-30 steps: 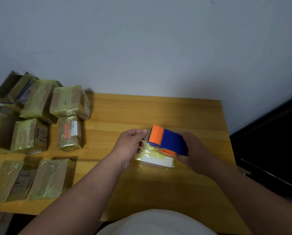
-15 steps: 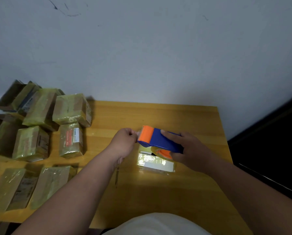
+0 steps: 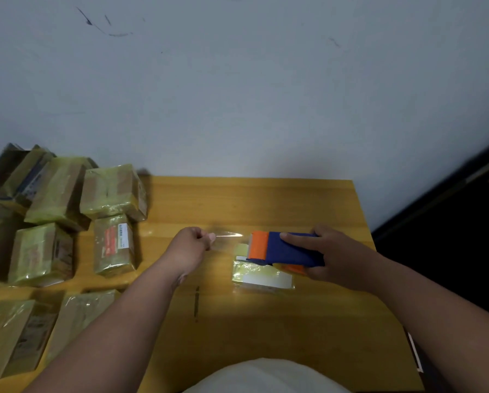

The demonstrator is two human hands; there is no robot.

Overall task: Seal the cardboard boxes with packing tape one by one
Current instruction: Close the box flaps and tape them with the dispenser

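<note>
A wooden table stands against a scuffed pale wall, beside a dark door.

Both bare forearms reach forward from the bottom of the view, the left from the lower left and the right from the lower right. The left hand is closed into a loose fist, knuckles up, thumb and fingertips pinching the free end of a clear strip of tape. The right hand sits well apart from it, to the right and at about the same height, wrapped around the blue and orange tape dispenser: the index finger lies straight along the blue top, the other fingers curl beneath, and the wrist is nearly straight.
</note>
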